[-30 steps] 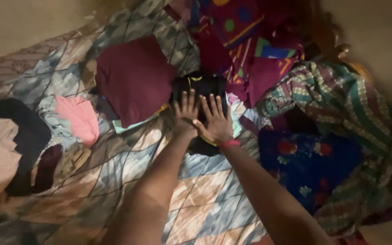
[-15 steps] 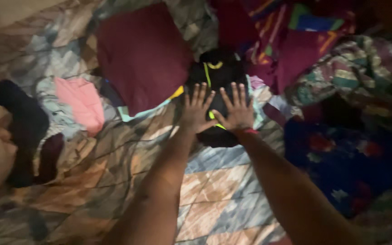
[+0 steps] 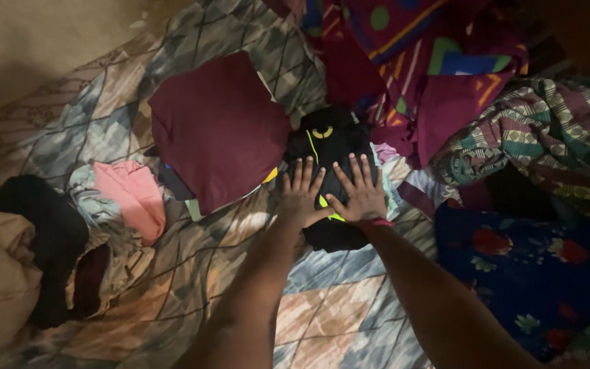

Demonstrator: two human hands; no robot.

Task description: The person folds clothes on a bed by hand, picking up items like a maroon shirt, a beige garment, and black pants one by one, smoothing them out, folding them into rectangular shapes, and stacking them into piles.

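A folded black garment with yellow trim (image 3: 332,143) lies on a patterned bedsheet (image 3: 192,253). My left hand (image 3: 300,195) and my right hand (image 3: 358,193) lie flat on it, side by side, fingers spread, palms down. Neither hand grips the cloth. A red band circles my right wrist. To the left of the black garment lies a folded maroon garment (image 3: 220,126), on top of other folded pieces.
A pink cloth (image 3: 131,195) and a heap of beige and black clothes (image 3: 15,260) lie at the left. At the right are a blue floral fabric (image 3: 527,266), a striped green cloth (image 3: 534,137) and bright patterned fabrics (image 3: 404,48).
Both hands stay flat on the black garment and have slid slightly toward me over it. The camera view has shifted.
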